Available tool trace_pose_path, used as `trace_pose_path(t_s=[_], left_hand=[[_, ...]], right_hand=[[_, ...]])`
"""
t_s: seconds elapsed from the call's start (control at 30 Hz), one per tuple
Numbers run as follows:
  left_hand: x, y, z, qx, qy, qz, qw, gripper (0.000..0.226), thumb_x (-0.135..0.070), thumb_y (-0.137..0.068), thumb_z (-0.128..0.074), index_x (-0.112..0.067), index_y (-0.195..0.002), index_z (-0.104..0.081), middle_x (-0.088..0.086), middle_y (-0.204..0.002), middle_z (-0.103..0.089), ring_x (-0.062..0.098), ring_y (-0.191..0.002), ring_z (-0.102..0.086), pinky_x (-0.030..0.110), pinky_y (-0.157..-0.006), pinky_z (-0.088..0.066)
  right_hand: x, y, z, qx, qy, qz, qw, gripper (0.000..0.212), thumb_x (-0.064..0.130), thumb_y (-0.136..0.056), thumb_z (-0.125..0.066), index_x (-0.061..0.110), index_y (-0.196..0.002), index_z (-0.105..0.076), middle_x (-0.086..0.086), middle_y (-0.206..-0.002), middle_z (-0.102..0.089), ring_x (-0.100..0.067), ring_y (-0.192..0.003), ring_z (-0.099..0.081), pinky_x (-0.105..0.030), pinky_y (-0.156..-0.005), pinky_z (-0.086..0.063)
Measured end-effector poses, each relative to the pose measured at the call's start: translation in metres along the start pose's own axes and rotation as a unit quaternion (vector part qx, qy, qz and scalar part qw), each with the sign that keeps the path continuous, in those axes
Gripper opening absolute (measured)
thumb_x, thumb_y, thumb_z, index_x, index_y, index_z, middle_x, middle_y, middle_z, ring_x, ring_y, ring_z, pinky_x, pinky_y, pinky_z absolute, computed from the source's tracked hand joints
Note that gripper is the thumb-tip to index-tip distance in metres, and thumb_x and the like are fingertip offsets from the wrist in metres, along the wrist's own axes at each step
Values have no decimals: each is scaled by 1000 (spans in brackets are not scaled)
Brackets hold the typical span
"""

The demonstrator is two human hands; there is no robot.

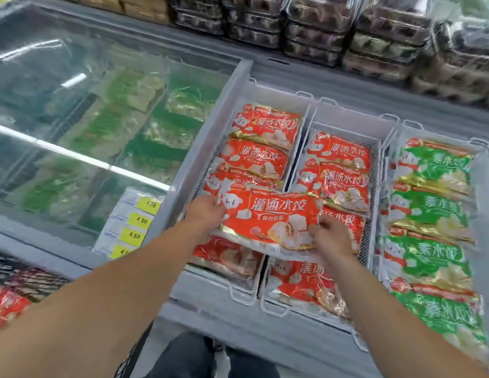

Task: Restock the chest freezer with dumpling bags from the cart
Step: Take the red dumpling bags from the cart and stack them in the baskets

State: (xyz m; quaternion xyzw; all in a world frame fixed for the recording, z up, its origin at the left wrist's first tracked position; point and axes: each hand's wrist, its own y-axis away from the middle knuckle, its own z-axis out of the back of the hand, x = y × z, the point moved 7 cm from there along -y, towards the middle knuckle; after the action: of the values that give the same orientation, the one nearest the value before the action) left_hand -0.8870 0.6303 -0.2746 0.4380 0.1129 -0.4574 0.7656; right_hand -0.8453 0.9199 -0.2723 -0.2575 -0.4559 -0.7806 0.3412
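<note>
Head view looks down into the open chest freezer (210, 304), where both your hands hold one red dumpling bag (268, 219) flat above the white wire baskets. Your left hand (203, 214) pinches the bag's left edge — fingers curled over the top face, thumb hidden beneath. Your right hand (330, 238) grips the right edge near the bag's lower right corner, fingers curled onto the plastic. The bag stretches between your two hands, printed side up, straddling the divider between the left basket (239, 294) and the middle basket (273, 309).

Under it, both baskets carry rows of red bags (255, 159) running from the freezer's near rim to its far rim. The right basket (396, 132) holds green bags (426, 211) in a similar row. To the left, the sliding glass lid (82, 113) covers more green packs, and yellow price tags (137, 221) sit at its near right corner. Stacked clear boxes (317, 31) line the shelf beyond the freezer's far edge — blurred.
</note>
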Motion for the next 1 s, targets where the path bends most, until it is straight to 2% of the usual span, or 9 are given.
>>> trace_pose_path(t_s=[0.1,0.23,0.33,0.47,0.53,0.63,0.77,0.87,1.0], left_hand=[[-16,-27,-3,-1,-16,23,1000,22,-20,-99,-55,-3,-94,-67,17,-101,-67,35,-103,-64,32,-82,-47],[-32,-75,-9,-22,-10,50,998,19,-20,-100,-51,-8,-92,-64,14,-100,-67,35,-99,-63,33,-77,-46],[-51,-105,-9,-69,18,52,996,22,-14,-99,-49,-6,-99,-69,17,-104,-70,36,-98,-64,31,-74,-45],[-70,-149,-6,-161,115,54,979,24,-14,-98,-45,-4,-104,-67,20,-101,-70,40,-98,-65,43,-84,-53],[-71,-162,-9,-184,109,56,975,32,-22,-99,-47,-7,-125,-58,19,-117,-66,39,-111,-61,46,-94,-50],[-64,-174,-29,-159,-87,17,983,67,-37,-97,-53,-14,-154,-26,15,-157,-34,34,-143,-34,47,-116,-29],[-69,-201,-70,-57,-201,-74,975,68,-45,-99,-42,-32,-157,-9,7,-167,2,33,-153,4,55,-122,-9],[-66,-225,-85,2,-237,-72,969,73,-46,-99,-40,-36,-157,2,5,-167,9,36,-152,12,57,-120,-4],[-51,-240,-82,-15,-276,-85,957,71,-45,-100,-37,-39,-156,5,3,-166,12,35,-151,17,57,-121,0]], right_hand=[[10,-34,-3,-3,-3,5,1000,12,9,-96,-56,18,-92,-62,1,-87,-66,-19,-76,-61,-37,-76,-50],[26,-83,-12,-8,-11,-4,1000,14,9,-96,-57,15,-107,-63,-3,-98,-66,-22,-85,-62,-39,-82,-53],[46,-119,-18,-31,-4,15,999,23,12,-96,-57,8,-118,-64,-2,-103,-63,-20,-90,-58,-31,-75,-49],[74,-173,-34,-30,12,35,999,26,20,-95,-60,12,-118,-67,-1,-111,-66,-22,-99,-60,-37,-87,-47],[80,-190,-49,20,91,59,994,36,27,-93,-61,12,-126,-63,-2,-115,-65,-23,-102,-59,-36,-88,-46],[89,-207,-73,36,323,173,930,60,26,-90,-68,4,-141,-47,-17,-139,-51,-36,-130,-46,-43,-108,-38],[98,-220,-117,80,477,296,824,73,37,-88,-69,14,-149,-37,-11,-153,-38,-33,-143,-30,-46,-118,-27],[94,-233,-142,130,562,268,772,79,44,-94,-58,25,-157,-14,-2,-165,-12,-27,-152,-10,-51,-121,-4],[87,-236,-155,131,597,222,760,80,47,-100,-47,31,-158,6,2,-167,8,-24,-154,-2,-59,-118,10]])
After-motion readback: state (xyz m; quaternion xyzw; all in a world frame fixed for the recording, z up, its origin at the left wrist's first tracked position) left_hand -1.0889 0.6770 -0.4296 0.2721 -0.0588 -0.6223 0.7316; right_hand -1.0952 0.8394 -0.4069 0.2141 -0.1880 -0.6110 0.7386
